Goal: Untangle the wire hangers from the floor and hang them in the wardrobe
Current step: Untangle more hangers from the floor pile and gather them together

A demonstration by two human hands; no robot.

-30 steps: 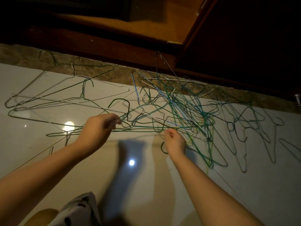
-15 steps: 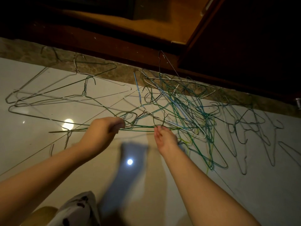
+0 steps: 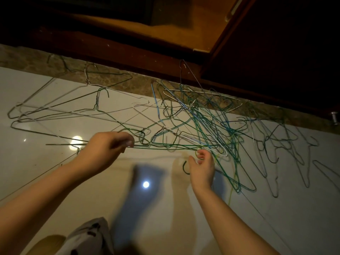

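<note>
A tangle of green, blue and white wire hangers (image 3: 200, 124) lies on the glossy white floor, with several grey and green hangers (image 3: 60, 111) spread flatter to its left. My left hand (image 3: 106, 150) pinches the straight bottom wire of a green hanger (image 3: 165, 146) lifted just above the floor. At that wire's right end my right hand (image 3: 201, 163) hovers, fingers loosely curled and parted; whether they touch a wire I cannot tell. Beside that wrist a dark green hook (image 3: 184, 167) curves. The open wardrobe (image 3: 176, 21) stands behind the pile.
The wardrobe's dark wooden base (image 3: 110, 46) and a marble floor strip (image 3: 36, 59) run behind the hangers. An open door (image 3: 276, 43) with a metal knob (image 3: 334, 117) is at the right. Loose hangers (image 3: 272, 153) trail right. My patterned clothing (image 3: 86, 238) shows at the bottom.
My right hand moved right along the green wire and its fingers loosened. The left hand kept its pinch and lifted the wire slightly.
</note>
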